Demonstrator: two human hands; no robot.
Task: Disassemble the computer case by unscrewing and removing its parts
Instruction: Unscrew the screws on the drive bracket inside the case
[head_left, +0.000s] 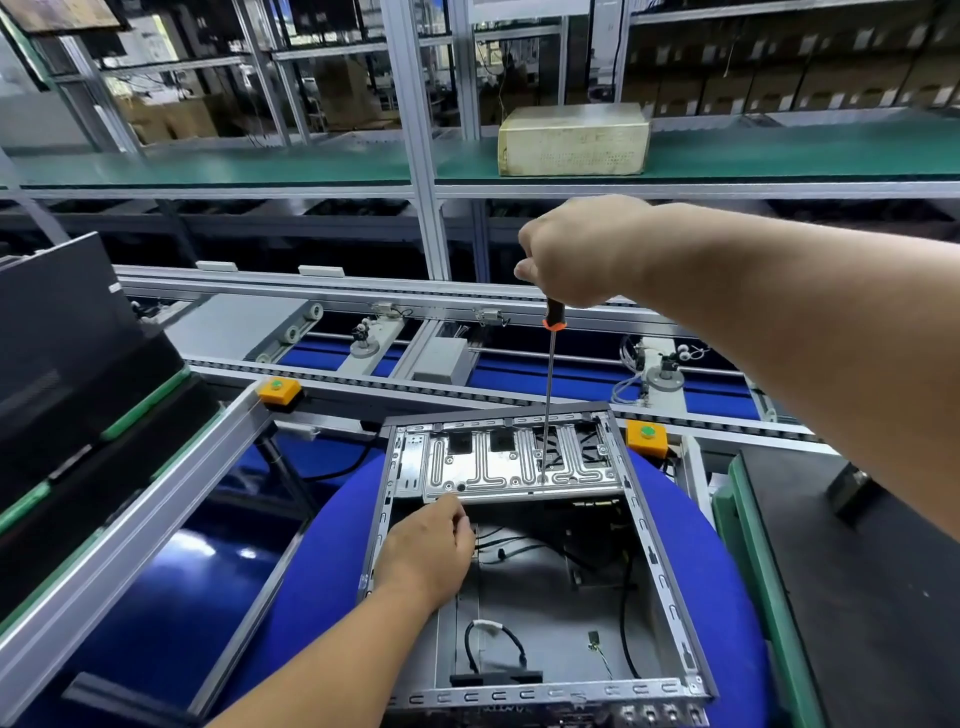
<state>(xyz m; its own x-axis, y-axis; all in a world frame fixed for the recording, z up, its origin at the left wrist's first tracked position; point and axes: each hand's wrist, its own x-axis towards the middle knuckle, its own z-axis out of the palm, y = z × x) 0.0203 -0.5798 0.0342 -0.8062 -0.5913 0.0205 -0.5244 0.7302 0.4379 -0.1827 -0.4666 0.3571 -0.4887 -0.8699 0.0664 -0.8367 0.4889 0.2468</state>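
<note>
Computer case (670, 587), open side up, lies on a round blue pad (322, 561) at the near edge of the workstation, just in front of the conveyor rails (363, 291). Its far half is covered by a ribbed silver metal bracket plate (488, 467), while the near half shows the bare grey floor with loose black cables (493, 644). The right hand (582, 254) is raised above the case, its fingers curled tightly together round the black handle of a screwdriver (549, 384); the fingertips themselves are hidden behind the back of the hand, so only the closed fist shows. The orange collar of the handle sticks out just below the hand, and the long thin shaft runs almost straight down, with its tip meeting the bracket plate right of the middle, near the plate's front edge. The left hand (431, 551) reaches into the case from the near left side, and its fingers are bent and held close together, at the front edge of the bracket plate; whether they pinch that edge or only touch it cannot be told, as the knuckles hide the tips. Two orange button boxes (279, 391) sit on the frame to either side of the case. A yellowed box (571, 140) rests on the green shelf (260, 169) beyond the conveyor.
</note>
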